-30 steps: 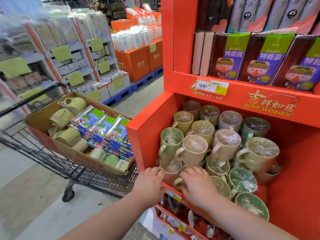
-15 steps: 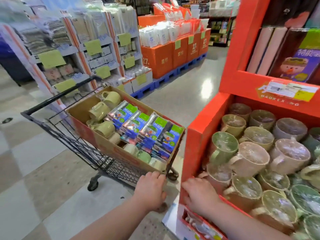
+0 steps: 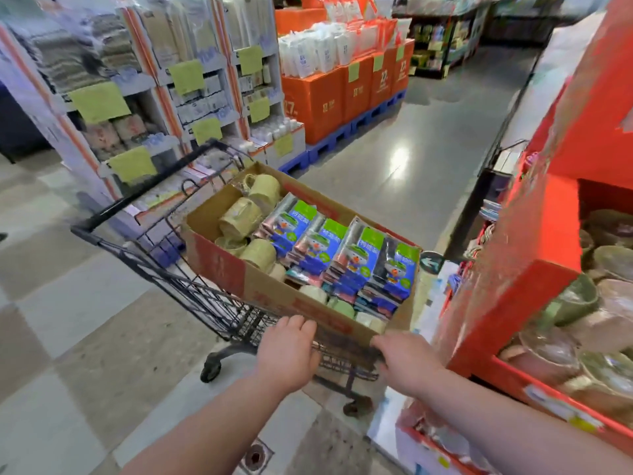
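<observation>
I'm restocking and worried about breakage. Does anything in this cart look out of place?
Yes. In the cardboard box on the cart, the wrapped mugs lie tipped on their sides in a loose jumble, while the blue-green packs stand in a tidy row. The mugs could knock together.

Both arms bare, extended forward from the bottom edge toward lower centre. Left forearm (image 3: 212, 423) runs up from bottom left-centre. Left hand (image 3: 287, 353) palm down, back toward camera, fingers (image 3: 298, 326) nearly straight, close together, pointing up-frame. Right forearm (image 3: 496, 418) enters from lower right, angled up and left. Right hand (image 3: 409, 363) palm down, knuckles bent, thumb (image 3: 379, 343) stretched left; its fingertips not visible. Hands roughly level in frame, apart, wrists straight.
</observation>
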Motion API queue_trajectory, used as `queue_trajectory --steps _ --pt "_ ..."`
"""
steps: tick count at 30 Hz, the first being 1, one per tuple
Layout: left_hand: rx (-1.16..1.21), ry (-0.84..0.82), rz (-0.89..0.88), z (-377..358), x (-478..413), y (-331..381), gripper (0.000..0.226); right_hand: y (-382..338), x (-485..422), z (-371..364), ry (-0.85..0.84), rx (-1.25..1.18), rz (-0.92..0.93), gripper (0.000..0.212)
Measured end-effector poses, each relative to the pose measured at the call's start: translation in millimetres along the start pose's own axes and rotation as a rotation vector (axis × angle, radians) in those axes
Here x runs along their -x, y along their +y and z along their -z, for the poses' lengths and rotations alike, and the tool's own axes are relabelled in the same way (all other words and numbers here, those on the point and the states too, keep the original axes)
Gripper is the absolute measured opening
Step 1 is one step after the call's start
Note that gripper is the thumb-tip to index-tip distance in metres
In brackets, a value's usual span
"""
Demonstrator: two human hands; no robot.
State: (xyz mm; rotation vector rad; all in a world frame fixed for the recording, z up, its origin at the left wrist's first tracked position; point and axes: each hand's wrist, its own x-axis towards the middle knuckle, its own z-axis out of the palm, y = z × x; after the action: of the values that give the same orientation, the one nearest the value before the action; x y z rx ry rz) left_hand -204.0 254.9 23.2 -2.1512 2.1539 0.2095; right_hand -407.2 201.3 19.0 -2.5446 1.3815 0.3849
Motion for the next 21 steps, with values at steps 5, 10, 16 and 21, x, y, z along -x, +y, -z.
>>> queue_trajectory --steps 5,10,16,21 --pt "0.035 0.008 0.003 0 -15 -15 0.042 5 -26 4 0.012 -0.027 -0.115 0.031" --pt "0.045 0.009 -0.013 3 -32 -30 0.043 17 -59 8 -0.013 -0.106 -0.227 0.038" --pt "0.027 -0.006 0.018 8 -72 -51 0.044 26 -107 2 -0.068 -0.169 -0.292 0.038" --pt "0.038 -0.109 0.016 7 -122 -57 0.045 45 -146 -12 -0.207 -0.212 -0.323 0.034"
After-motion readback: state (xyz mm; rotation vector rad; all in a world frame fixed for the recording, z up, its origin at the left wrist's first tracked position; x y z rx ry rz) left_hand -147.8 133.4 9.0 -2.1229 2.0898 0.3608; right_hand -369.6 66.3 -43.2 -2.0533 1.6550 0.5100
